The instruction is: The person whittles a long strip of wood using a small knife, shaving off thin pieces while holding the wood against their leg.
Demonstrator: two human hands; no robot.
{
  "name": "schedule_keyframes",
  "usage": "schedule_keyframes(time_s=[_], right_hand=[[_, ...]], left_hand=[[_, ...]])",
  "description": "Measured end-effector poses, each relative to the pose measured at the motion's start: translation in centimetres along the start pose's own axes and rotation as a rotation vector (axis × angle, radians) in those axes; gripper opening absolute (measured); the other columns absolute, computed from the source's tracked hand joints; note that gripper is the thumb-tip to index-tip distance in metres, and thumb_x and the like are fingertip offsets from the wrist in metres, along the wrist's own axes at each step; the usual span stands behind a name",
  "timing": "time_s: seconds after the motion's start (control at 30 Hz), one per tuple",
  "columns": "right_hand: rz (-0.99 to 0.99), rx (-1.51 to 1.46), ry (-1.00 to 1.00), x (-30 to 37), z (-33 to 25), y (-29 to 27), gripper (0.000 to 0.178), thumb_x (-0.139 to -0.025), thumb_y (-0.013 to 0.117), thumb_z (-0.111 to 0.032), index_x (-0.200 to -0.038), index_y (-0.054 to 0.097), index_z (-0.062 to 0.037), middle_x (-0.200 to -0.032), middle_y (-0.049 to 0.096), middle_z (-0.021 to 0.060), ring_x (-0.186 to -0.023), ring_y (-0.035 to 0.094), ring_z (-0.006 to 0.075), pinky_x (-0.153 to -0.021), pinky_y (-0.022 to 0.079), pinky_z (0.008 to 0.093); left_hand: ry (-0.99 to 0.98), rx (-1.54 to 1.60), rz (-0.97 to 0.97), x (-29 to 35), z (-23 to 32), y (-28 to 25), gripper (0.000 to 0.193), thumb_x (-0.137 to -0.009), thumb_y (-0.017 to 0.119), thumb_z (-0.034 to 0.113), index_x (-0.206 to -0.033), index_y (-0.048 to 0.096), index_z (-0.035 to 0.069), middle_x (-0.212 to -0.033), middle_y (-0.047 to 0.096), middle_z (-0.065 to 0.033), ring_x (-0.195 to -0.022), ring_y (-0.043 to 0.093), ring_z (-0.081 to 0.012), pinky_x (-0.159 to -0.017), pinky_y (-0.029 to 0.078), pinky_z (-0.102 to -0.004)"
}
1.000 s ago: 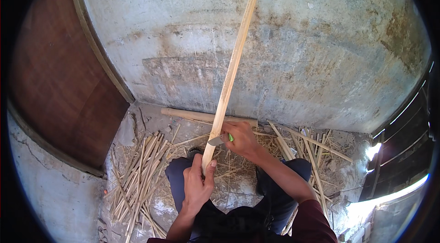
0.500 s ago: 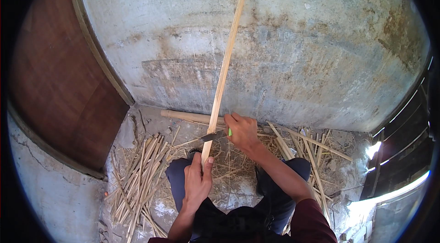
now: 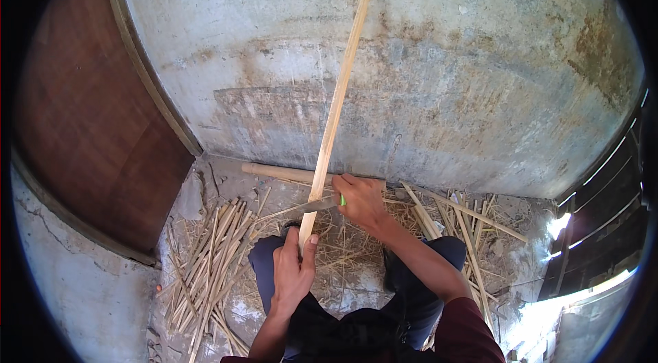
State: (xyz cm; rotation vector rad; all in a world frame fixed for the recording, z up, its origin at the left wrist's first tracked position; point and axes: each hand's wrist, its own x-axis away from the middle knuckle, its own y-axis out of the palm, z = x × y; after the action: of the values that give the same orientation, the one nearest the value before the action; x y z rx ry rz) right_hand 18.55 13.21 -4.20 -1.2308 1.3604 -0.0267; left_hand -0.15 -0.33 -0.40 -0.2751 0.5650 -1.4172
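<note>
A long, pale strip of split bamboo (image 3: 340, 96) rises from between my knees and leans away toward the wall. My left hand (image 3: 295, 268) is closed round its lower end, thumb on the right side. Above that grip, the dark blade of a knife (image 3: 317, 205) lies across the strip and touches it. My right hand (image 3: 360, 200) is wrapped round the knife's handle, of which only a bright green bit shows; the fingers hide the rest.
Many thin split sticks (image 3: 209, 264) lie heaped on the floor at left. A thick bamboo pole (image 3: 284, 172) lies along the stained wall (image 3: 445, 103). More strips (image 3: 469, 240) and shavings (image 3: 343, 246) are scattered around my legs. A brown door (image 3: 103, 103) stands at left.
My right hand has shifted slightly left with the knife, and the blade's angle has turned a little. The left hand and the bamboo strip have barely moved.
</note>
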Motion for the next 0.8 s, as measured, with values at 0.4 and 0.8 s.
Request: schedule_keyframes(time_s=[0.4,0.8], right_hand=[[-0.004,-0.068,-0.045,0.1,0.0,-0.8,0.022,-0.069,0.074,-0.005,-0.085,0.060,-0.0071,-0.075,0.061,0.0075,-0.064,0.066,0.0316,-0.057,0.051,0.0444],[-0.046,-0.078,-0.030,0.7,-0.6,-0.3,0.028,-0.073,0.080,-0.017,-0.097,0.067,-0.0090,-0.078,0.062,0.0061,-0.065,0.068,0.0297,-0.057,0.052,0.0431]], left_hand=[[0.044,0.025,-0.015,0.1,0.7,0.1,0.025,-0.107,0.065,0.018,-0.097,0.053,-0.001,-0.064,0.061,-0.0155,-0.048,0.060,-0.0219,-0.047,0.043,-0.0365],[0.074,-0.034,0.015,0.8,1.2,0.9,0.023,-0.106,0.065,0.014,-0.097,0.051,-0.001,-0.059,0.059,-0.0196,-0.047,0.063,-0.0344,-0.045,0.042,-0.0416]])
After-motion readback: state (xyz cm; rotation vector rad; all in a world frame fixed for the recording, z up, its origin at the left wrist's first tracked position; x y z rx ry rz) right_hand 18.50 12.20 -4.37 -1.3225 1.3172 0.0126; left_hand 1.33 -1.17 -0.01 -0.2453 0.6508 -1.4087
